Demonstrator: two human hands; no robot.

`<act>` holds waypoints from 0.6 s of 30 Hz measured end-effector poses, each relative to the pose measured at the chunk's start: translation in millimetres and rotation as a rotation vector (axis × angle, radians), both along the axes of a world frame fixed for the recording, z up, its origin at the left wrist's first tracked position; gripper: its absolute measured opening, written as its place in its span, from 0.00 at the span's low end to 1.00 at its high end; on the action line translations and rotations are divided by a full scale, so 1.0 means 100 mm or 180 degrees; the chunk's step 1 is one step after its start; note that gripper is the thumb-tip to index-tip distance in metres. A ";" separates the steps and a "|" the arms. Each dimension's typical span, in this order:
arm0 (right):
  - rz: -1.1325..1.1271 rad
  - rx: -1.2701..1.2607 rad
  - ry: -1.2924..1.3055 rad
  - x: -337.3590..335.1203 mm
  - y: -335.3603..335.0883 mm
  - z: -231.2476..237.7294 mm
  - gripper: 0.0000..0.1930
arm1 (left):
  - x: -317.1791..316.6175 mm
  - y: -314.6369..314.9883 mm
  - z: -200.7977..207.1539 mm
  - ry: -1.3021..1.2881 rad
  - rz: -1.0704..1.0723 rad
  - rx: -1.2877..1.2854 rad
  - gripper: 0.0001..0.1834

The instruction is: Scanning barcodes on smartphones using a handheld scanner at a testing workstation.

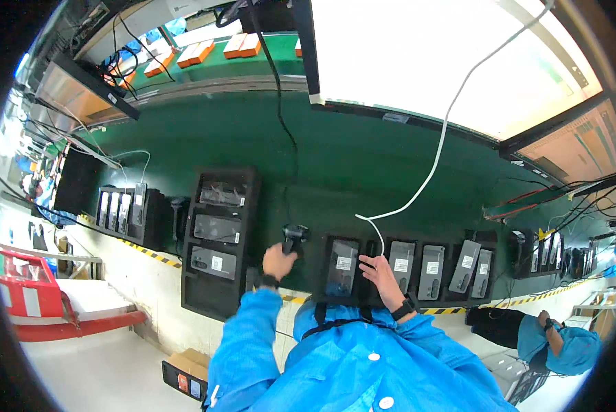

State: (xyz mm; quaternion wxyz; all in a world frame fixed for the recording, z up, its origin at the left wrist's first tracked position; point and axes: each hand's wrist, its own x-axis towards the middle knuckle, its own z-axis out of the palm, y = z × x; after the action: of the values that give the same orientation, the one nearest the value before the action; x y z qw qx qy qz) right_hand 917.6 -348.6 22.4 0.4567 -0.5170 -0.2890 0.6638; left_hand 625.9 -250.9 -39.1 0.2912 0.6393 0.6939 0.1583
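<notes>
left hand [278, 262]: fingers were closed around the grip of a black handheld scanner [295, 232], which was held just above or on the green bench [363, 151]; contact could not be told. a black cable [280, 113] ran toward it from the far side.

right hand [383, 278]: fingers were extended and a little apart, over the near tray [339, 299], just beside a dark phone [342, 264] with a white label. the white cable [437, 161] ended at the fingertips; whether it was gripped could not be told.

further right, four grey labelled phones [430, 271] stood side by side in black holders, one tilted. left of the scanner lay a long black tray [191, 275] with three phones [213, 262], each in its own compartment. beyond the bench: orange-and-white boxes [249, 45]. at far right, a person [565, 343] in blue.
</notes>
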 end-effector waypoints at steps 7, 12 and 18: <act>-0.0136 -0.0660 -0.0023 -0.25 0.12 -0.17 0.34 | 0.43 -0.84 0.61 -0.1233 -0.0457 -0.0750 0.24; -0.0213 -0.0515 -0.0042 -0.38 0.15 -0.10 0.18 | 0.48 -1.04 0.27 -0.1305 -0.0297 -0.0859 0.28; -0.0331 -0.0037 -0.1500 -0.41 0.20 -0.35 0.19 | 0.35 -0.82 0.55 -0.1372 -0.0009 -0.0448 0.25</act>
State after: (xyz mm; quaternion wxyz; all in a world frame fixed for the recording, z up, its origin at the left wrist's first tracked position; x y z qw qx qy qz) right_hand 876.5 -329.0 -12.2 0.4072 -0.6744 -0.3567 0.5021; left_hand 661.0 -333.2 15.5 0.4769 0.5698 0.6241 0.2420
